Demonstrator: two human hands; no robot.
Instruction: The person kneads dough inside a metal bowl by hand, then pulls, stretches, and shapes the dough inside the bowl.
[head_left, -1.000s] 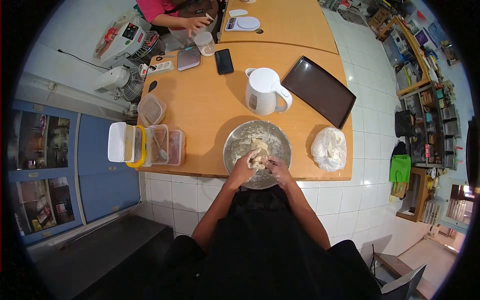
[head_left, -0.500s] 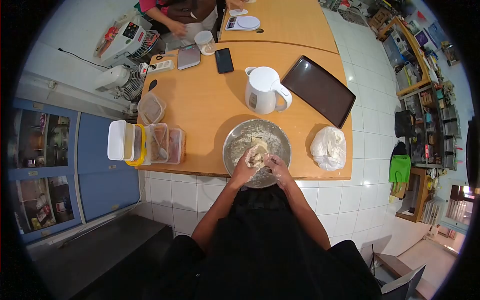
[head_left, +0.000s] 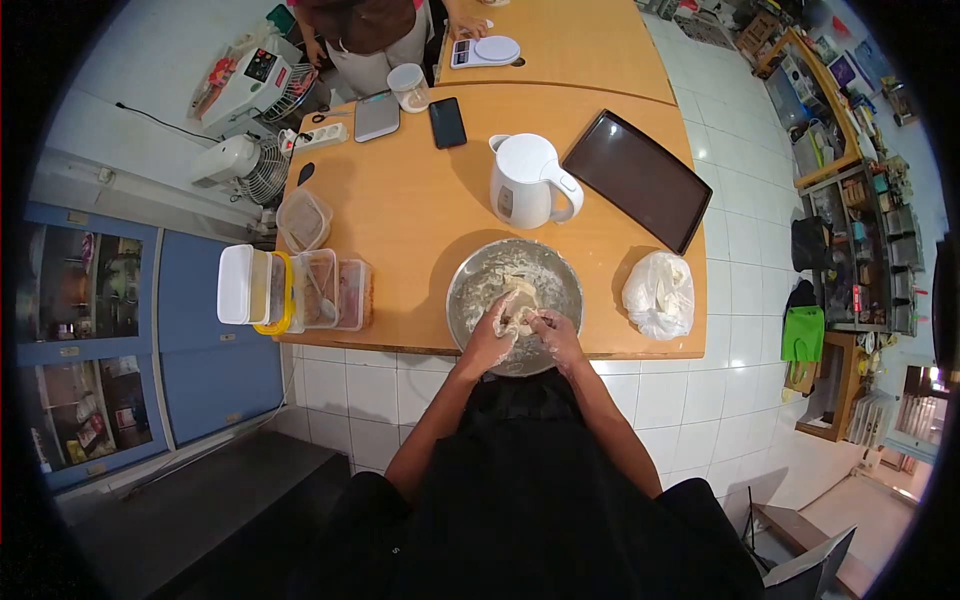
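A steel mixing bowl [head_left: 468, 270], smeared with flour and bits of dough, sits at the table's front edge. Inside it, both hands work on a pale, sticky lump of dough [head_left: 519, 318]. My left hand [head_left: 490, 335] is curled around the dough's left side, its fingers coated. From the right, my right hand [head_left: 556, 336] pinches the dough with bent, floury fingers. More dough lies in the bowl just beyond the fingertips. Behind the bowl stands a white electric kettle [head_left: 526, 175].
A dark baking tray [head_left: 640, 180] and a plastic bag of white stuff [head_left: 660, 295] lie to the right. Plastic containers [head_left: 320, 285] stand left. Farther back are a phone [head_left: 448, 123], a kitchen scale [head_left: 377, 117] and a jar [head_left: 408, 88]. Another person [head_left: 370, 35] stands at the far side, one hand near a white scale [head_left: 487, 51].
My right hand has closed in on the dough, and its fingers now press against it. Across the table, the other person's arm has drawn back from near the jar.
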